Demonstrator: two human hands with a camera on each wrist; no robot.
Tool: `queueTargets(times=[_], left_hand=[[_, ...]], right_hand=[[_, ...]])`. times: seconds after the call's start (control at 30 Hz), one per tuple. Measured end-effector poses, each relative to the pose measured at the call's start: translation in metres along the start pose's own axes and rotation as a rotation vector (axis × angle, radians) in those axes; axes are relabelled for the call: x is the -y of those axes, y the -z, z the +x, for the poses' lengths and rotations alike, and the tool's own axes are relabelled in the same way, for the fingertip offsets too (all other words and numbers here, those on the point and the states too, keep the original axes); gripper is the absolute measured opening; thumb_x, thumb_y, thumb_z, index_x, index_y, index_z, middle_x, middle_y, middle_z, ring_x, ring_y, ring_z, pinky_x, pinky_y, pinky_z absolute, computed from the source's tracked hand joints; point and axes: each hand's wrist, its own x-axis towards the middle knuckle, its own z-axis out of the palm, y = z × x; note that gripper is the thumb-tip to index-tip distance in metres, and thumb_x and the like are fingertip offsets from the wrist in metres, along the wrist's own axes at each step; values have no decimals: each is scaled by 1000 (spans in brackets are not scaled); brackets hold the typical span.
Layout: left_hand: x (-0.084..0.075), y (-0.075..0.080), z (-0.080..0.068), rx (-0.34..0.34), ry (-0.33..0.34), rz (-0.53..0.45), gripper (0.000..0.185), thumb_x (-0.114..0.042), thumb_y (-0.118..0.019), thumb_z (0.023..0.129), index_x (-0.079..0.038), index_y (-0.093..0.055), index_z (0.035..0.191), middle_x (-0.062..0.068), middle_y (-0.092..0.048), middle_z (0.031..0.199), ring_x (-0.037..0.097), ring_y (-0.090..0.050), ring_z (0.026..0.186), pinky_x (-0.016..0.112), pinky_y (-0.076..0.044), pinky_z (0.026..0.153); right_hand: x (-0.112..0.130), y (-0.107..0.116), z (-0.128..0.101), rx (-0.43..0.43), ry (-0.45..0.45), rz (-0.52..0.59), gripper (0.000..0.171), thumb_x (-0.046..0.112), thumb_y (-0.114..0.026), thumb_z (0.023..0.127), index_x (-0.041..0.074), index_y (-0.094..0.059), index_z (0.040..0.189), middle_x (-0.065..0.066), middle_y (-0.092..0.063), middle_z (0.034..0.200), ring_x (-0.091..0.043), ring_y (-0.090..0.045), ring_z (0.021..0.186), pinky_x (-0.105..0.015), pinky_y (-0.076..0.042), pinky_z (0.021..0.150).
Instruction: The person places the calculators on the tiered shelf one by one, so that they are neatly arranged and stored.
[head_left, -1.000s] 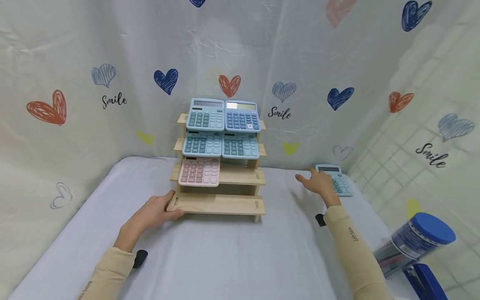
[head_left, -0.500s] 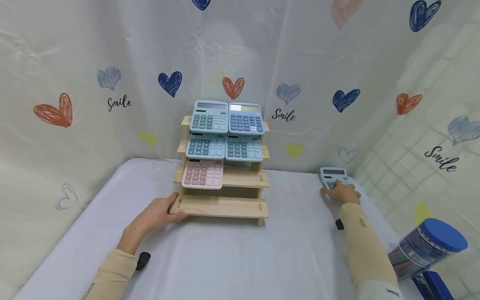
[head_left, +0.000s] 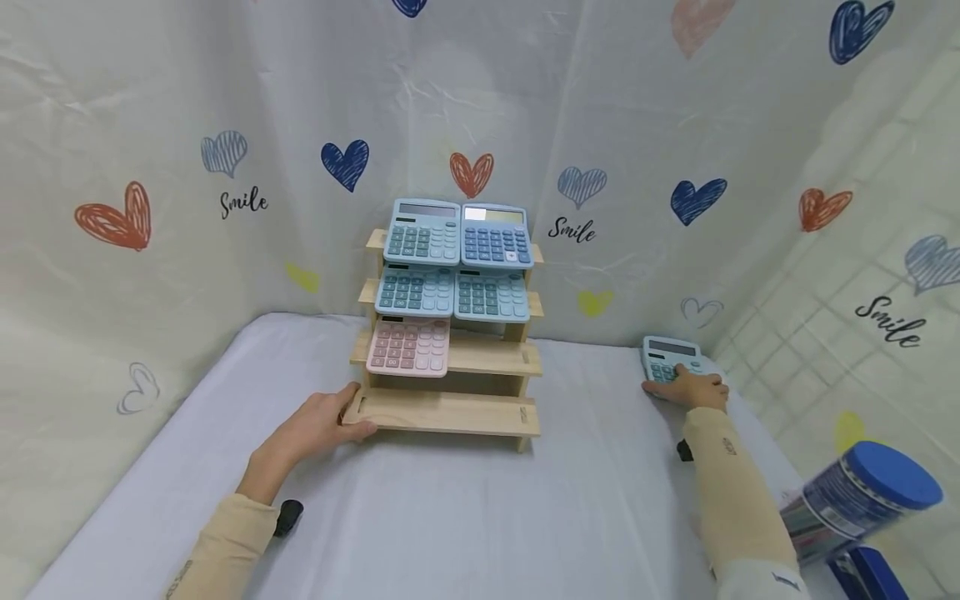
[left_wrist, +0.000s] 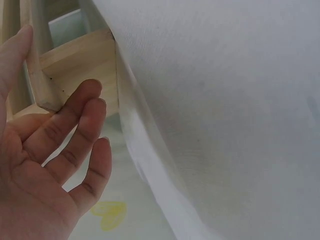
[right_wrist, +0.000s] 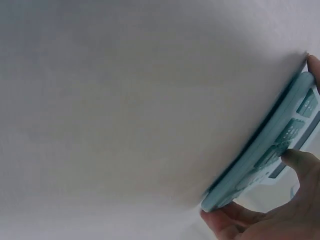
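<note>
My left hand [head_left: 311, 429] grips the left end of a tiered wooden rack [head_left: 450, 412] at its lowest shelf. In the left wrist view, the thumb lies along the shelf's edge, with the fingers bent beside the wooden side piece [left_wrist: 82, 62]. Over at the far right, my right hand [head_left: 692, 389] holds a light blue calculator [head_left: 671, 345] by its two sides, one finger on the keys. That calculator [right_wrist: 265, 135] lies on or just above the cloth; I cannot tell which. A pink calculator [head_left: 408, 346] sits at the left of the rack's third shelf.
Two calculators, one light blue [head_left: 422, 232] and one deeper blue [head_left: 497, 237], stand on the top shelf. Two more light blue calculators [head_left: 491, 296] fill the second. A blue-lidded jar [head_left: 855, 500] and a dark blue object [head_left: 870, 575] stand at the right. A heart-printed curtain hangs behind.
My right hand has moved right and down onto the light blue calculator and taken hold of it. The left hand has stayed on the rack. The head view has shifted slightly.
</note>
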Motion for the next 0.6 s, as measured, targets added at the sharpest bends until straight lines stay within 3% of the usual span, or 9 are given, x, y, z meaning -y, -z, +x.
queueTargets(times=[0.33, 0.47, 0.6], left_hand=[[0, -3, 0, 0, -16, 8, 77, -51, -71, 90, 3, -46, 140, 6, -59, 86, 19, -51, 80, 33, -42, 70], [-1, -1, -2, 4, -15, 8, 83, -51, -70, 91, 6, -42, 144, 19, -66, 106, 21, -54, 84, 37, -47, 74], [-2, 2, -3, 11, -10, 7, 87, -51, -69, 92, 7, -37, 148, 29, -61, 129, 24, -57, 93, 45, -51, 83]], right_hand=[[5, -4, -7, 64, 28, -15, 120, 80, -53, 83, 0, -6, 158, -60, -7, 140, -71, -23, 124, -74, -27, 101], [14, -2, -13, 70, 68, -50, 118, 82, -46, 85, -2, -10, 158, -55, -16, 145, -66, -31, 125, -72, -30, 102], [29, 1, -19, 44, 131, -73, 116, 85, -38, 86, -2, -10, 158, -47, -26, 149, -59, -41, 125, -68, -38, 98]])
